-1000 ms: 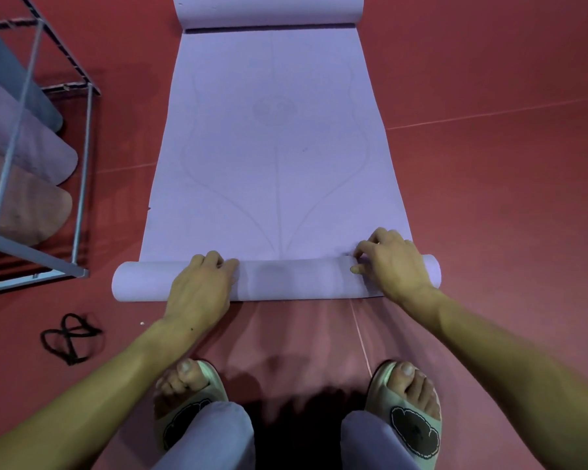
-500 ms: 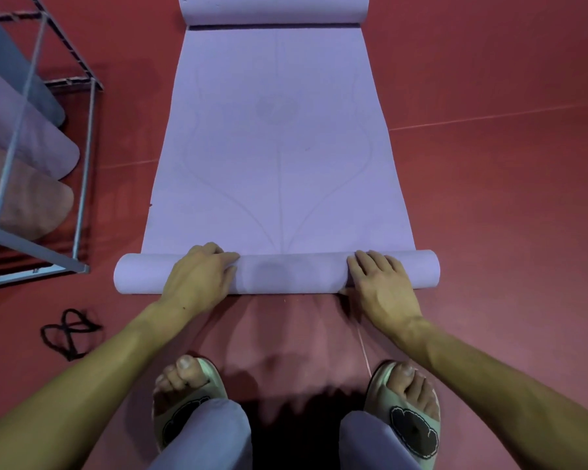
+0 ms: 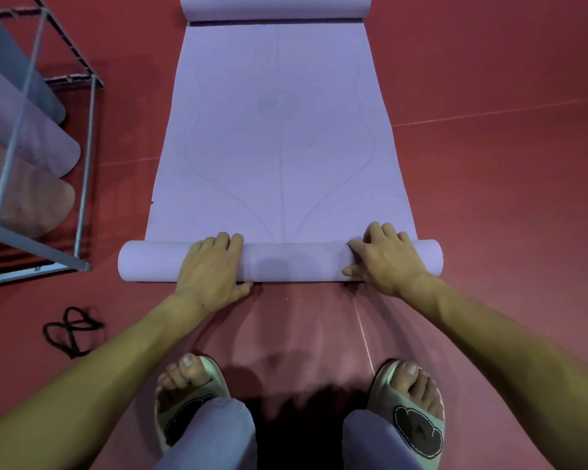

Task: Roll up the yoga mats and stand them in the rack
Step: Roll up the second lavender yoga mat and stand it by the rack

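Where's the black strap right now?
In the head view, the black strap lies coiled on the red floor at lower left, just below the metal rack and outside the left forearm.

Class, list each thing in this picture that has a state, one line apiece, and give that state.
Lilac yoga mat: flat on the red floor, rolled at both ends.
Near roll: small, under both hands.
Far roll: curled, untouched.
Left hand: fingers curled over the near roll.
Right hand: fingers curled over the near roll.
Grey metal rack: holds three rolled mats.
Black strap: loose on the floor.
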Demonstrator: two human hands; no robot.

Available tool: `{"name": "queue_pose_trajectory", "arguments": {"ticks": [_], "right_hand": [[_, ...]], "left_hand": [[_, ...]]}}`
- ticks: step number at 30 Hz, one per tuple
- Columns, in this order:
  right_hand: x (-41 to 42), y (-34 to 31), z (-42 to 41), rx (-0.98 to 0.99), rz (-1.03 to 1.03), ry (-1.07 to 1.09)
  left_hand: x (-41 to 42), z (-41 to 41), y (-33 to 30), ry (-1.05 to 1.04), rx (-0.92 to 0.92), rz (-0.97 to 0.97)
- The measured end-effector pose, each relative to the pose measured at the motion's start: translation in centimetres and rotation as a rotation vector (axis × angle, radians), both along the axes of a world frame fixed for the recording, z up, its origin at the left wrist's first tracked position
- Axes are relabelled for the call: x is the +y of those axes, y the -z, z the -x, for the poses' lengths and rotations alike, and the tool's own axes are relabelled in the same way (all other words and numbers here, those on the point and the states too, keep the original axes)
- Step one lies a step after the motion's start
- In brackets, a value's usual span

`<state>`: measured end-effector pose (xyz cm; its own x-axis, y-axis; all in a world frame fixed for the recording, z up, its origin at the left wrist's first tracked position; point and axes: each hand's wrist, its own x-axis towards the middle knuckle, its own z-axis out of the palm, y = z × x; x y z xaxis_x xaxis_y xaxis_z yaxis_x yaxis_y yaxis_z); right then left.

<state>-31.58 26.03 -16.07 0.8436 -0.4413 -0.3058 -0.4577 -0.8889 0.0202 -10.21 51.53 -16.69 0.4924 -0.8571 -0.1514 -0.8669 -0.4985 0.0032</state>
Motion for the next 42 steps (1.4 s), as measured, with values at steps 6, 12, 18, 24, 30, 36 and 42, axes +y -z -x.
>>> {"name": "queue_pose_trajectory", "arguments": {"ticks": [6, 12, 18, 24, 30, 36, 42], "right_hand": [[0.8, 0.3, 1.0, -0.181, -0.039, 0.056], [2.7, 2.1, 3.7, -0.157, 0.133, -0.089], [-0.8, 3.2, 2.5, -0.17, 0.045, -0.046], [-2.9, 1.6, 1.3, -0.063, -0.077, -0.064], [-4.6, -0.7, 0.1, 0.27, -0.4, -0.08], [-4.2, 0.0, 0.6, 0.438, -0.661, -0.032], [-4.3, 1.2, 3.2, 0.093, -0.725, 0.094]], "left_hand": [[0.2, -0.4, 0.3, 0.007, -0.003, 0.0], [-0.2, -1.4, 0.3, 0.013, -0.006, -0.019], [-0.1, -1.2, 1.4, -0.03, -0.068, -0.058], [-0.5, -1.8, 0.8, -0.01, -0.027, -0.045], [0.1, -2.0, -0.5, 0.1, 0.056, -0.297], [0.5, -2.9, -1.2, 0.13, 0.275, -0.461], [2.0, -2.6, 0.5, 0.022, 0.372, -0.205]]}}
